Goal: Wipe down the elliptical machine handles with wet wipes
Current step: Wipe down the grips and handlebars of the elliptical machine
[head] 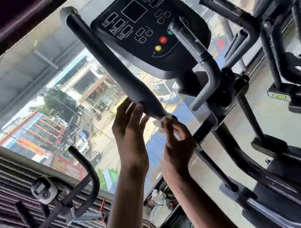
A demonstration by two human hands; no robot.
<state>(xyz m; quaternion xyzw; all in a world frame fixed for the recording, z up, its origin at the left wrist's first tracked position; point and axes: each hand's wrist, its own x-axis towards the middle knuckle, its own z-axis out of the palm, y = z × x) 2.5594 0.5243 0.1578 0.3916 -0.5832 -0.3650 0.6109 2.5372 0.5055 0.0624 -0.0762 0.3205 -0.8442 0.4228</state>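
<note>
The elliptical's long black left handle (109, 62) runs from top left down to the middle of the view. My left hand (129, 133) reaches up with fairly straight fingers touching the lower end of its padded grip. My right hand (177, 140) pinches a white wet wipe (161, 122) against the handle just below the padding. The console (146, 29) with red and yellow buttons sits behind. A second handle (197, 51) curves down to the right of the console.
A large window behind the machine looks down on a street. Another machine's handlebars (71, 199) stand at lower left. More black exercise equipment (280, 50) fills the right side, above a grey floor.
</note>
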